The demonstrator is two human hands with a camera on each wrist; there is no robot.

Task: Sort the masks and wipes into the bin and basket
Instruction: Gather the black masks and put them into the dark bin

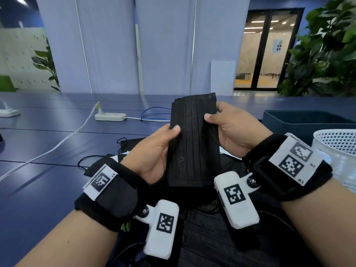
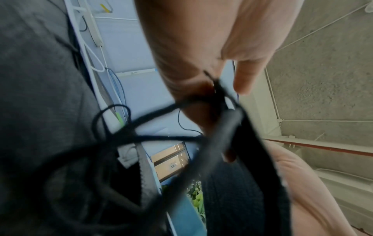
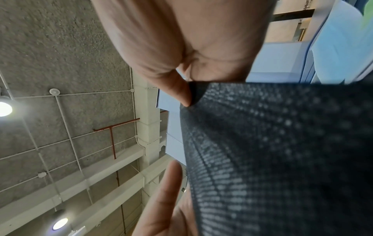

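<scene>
A black pleated mask [image 1: 193, 139] is held upright in front of me over the blue table [image 1: 48, 143]. My left hand [image 1: 156, 151] pinches its left edge, thumb on the front. My right hand [image 1: 229, 128] pinches its right edge the same way. In the left wrist view the mask [image 2: 234, 183] and its ear loops hang below the left hand [image 2: 191, 63]. The right wrist view shows the mask's weave [image 3: 272, 159] close up, pinched by the right hand [image 3: 181, 89]. More black masks [image 1: 133, 142] lie on the table under my hands. A dark blue bin [image 1: 308, 122] and a white perforated basket [image 1: 335, 147] stand at the right.
A white power strip [image 1: 109, 116] with a white cable and a blue cable [image 1: 154, 112] lies on the table behind the mask. Another strip [image 1: 7, 112] sits at the far left. A large plant [image 1: 323, 54] stands at the back right.
</scene>
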